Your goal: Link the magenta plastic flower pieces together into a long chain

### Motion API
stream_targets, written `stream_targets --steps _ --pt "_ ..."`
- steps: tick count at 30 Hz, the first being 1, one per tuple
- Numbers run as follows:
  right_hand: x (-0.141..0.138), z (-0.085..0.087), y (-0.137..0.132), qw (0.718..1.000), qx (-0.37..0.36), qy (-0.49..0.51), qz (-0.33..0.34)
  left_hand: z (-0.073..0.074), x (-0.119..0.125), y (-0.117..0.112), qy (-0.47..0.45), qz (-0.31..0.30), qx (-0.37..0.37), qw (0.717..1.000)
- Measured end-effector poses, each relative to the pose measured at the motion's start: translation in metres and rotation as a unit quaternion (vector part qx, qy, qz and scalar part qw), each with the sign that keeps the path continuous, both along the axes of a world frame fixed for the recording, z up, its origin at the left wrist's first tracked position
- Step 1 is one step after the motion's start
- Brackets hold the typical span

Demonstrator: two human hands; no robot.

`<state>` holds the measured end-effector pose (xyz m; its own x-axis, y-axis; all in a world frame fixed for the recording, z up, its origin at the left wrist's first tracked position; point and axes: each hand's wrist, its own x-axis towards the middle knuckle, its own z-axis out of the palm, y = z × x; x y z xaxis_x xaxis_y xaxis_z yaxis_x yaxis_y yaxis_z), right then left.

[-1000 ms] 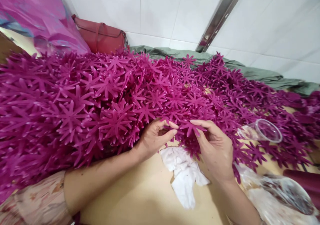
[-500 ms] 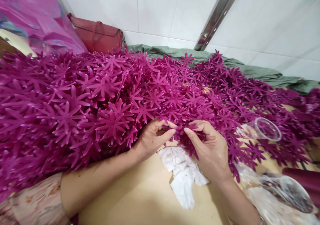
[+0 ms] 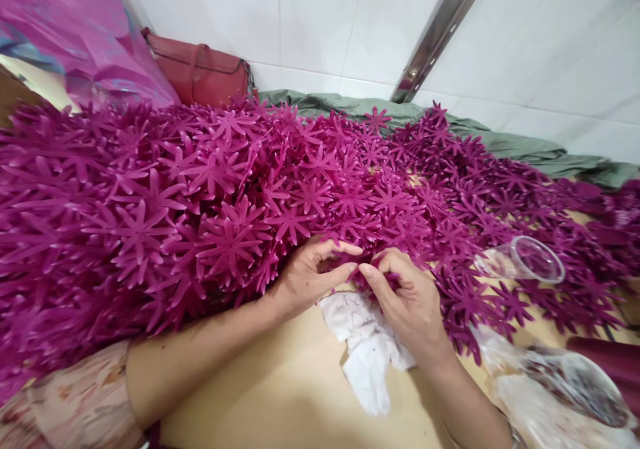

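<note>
Heap of magenta, star-shaped, thin-petalled flower pieces (image 3: 230, 129) spreads before you. Your left hand (image 3: 311, 270): thumb and forefinger curved, magenta petal (image 3: 331, 240) at forefinger, hold unclear. Your right hand (image 3: 407, 296): fingertips pinched on magenta flower piece (image 3: 393, 280), mostly hidden between hands. Probably light, pliable; grasp at centre.

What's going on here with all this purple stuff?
A person has both bare hands at a heap of magenta star-shaped flower pieces. The left hand and right hand are close together, thumb tips nearly meeting, with some pieces showing around them; what exactly they pinch is partly hidden. A crumpled white cloth or tissue lies nearby, and a red handbag sits behind the heap.
</note>
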<state>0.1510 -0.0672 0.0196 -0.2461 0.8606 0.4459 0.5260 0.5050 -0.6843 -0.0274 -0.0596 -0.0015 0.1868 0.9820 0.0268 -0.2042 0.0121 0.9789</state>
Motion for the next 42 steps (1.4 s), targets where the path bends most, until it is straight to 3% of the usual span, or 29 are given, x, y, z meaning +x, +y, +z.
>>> stream_targets --steps 4,10,17,22,27,36,42 --pt "-0.002 0.0 0.001 0.998 0.041 -0.044 0.012 0.001 0.0 0.0 -0.003 -0.012 0.013 1.0" --pt "0.0 0.002 0.002 0.996 0.047 -0.057 -0.05 0.007 0.002 0.001 -0.012 -0.009 0.012 1.0" --pt "0.001 0.0 0.001 0.995 0.053 -0.063 -0.052 -0.003 0.002 -0.001 0.026 -0.028 0.043 0.998" --pt "-0.003 -0.002 0.001 0.997 0.025 -0.055 -0.049 -0.01 0.001 0.0 0.071 -0.008 0.057 0.996" --pt "-0.004 -0.005 -0.001 0.998 0.002 -0.037 -0.054 -0.007 0.001 0.0 0.092 -0.027 0.081 0.992" --pt "-0.007 -0.003 -0.003 1.0 -0.011 -0.015 -0.022 -0.005 0.0 -0.001 0.143 0.008 0.109 0.984" --pt "0.001 0.0 -0.005 0.996 -0.015 0.038 -0.079 -0.001 0.003 -0.001 0.117 0.024 0.086 0.989"
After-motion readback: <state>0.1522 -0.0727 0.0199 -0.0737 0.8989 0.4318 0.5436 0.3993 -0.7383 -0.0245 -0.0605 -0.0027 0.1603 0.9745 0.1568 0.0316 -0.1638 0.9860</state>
